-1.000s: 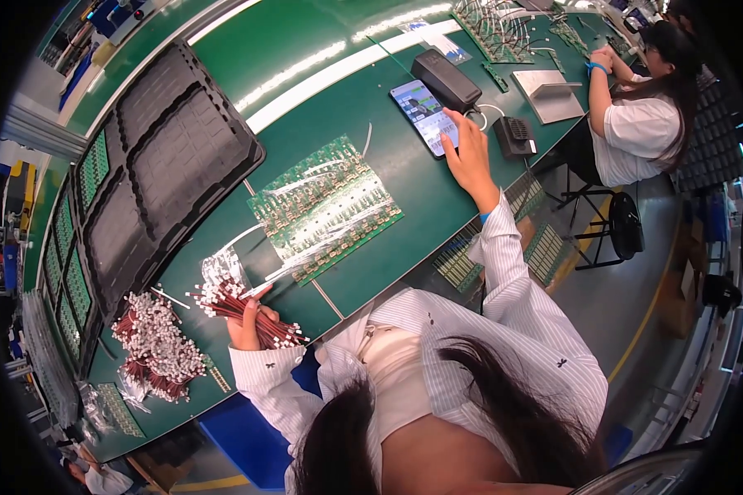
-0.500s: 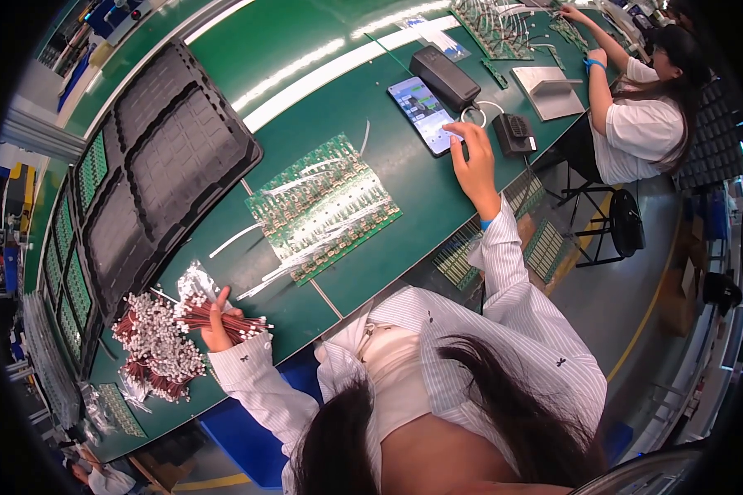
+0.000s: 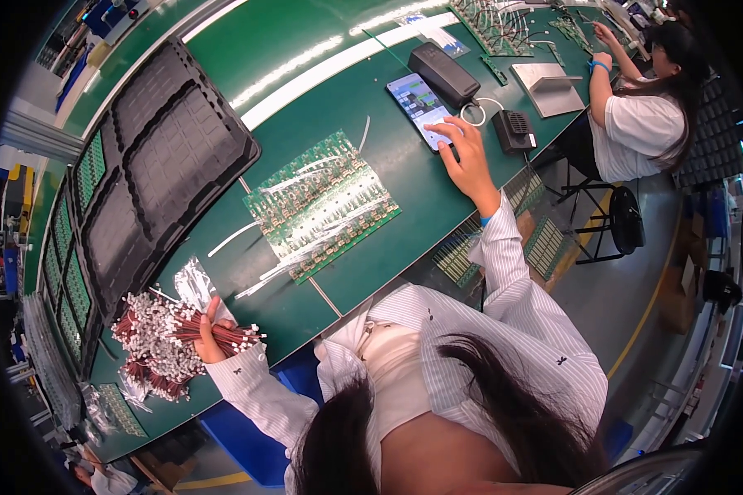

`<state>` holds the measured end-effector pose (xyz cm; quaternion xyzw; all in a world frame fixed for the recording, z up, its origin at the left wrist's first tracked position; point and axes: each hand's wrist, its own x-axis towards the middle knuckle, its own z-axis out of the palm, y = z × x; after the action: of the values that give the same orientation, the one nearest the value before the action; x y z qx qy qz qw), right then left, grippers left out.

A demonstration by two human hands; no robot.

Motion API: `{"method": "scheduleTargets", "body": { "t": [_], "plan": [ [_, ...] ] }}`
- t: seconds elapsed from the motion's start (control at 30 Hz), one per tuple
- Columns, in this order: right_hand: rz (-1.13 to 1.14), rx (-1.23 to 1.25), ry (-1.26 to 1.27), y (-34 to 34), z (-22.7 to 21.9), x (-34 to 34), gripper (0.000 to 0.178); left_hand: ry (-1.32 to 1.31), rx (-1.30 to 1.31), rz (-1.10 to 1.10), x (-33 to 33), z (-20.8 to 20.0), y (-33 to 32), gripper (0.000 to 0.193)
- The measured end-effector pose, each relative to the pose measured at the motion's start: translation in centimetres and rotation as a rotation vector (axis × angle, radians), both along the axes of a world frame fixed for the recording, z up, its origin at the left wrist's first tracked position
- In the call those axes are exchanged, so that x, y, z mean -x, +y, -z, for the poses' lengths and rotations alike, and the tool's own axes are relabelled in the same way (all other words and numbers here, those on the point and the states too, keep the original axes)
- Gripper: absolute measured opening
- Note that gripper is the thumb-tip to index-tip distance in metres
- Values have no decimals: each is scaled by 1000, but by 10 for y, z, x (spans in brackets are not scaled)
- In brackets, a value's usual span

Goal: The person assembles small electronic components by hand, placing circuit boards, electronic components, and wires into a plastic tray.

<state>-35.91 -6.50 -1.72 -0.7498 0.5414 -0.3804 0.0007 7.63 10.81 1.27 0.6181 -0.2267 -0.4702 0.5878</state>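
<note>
A bundle of red-brown wires (image 3: 238,337) with white connectors is in my left hand (image 3: 212,332), whose fingers wrap round it. It rests against a large heap of similar wires (image 3: 150,334) at the table's left end, beside a clear plastic bag (image 3: 195,283). My right hand (image 3: 469,161) is over the lower part of a phone (image 3: 419,103) lying face up, its screen lit. The fingers are apart and hold nothing; a fingertip appears to touch the screen. Between my hands lies a panel of green circuit boards (image 3: 322,210) with white wires across it.
Black trays (image 3: 169,140), some with green boards, stand at the left. Beyond the phone are a black oblong case (image 3: 444,76), a small black box (image 3: 514,132) and a metal bracket (image 3: 548,91). A co-worker (image 3: 644,124) sits at the far right, handling boards.
My left hand has shifted slightly left with the wires, closer to the heap. My right hand's fingers have moved left and a little down over the phone. The co-worker's hands have moved right.
</note>
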Motion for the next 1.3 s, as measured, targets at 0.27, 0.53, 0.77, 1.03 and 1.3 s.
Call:
{"method": "scheduleTargets", "body": {
  "t": [0.27,0.53,0.77,1.03,1.3],
  "plan": [
    [-31,55,-125,5,-12,-10,22,296,335,-151,68,-45,0,22],
    [-495,-106,-335,60,-89,-74,20,221,431,580,138,-58,-15,32],
    [-987,-305,-471,102,-103,-138,64,-456,396,795,166,-38,-9,23],
    [-914,-174,-387,109,-106,-144,67,-397,434,851,151,-35,-15,20],
    [-923,69,-85,112,-108,-144,31,-330,469,912,147,-35,-39,17]
  ]
}}
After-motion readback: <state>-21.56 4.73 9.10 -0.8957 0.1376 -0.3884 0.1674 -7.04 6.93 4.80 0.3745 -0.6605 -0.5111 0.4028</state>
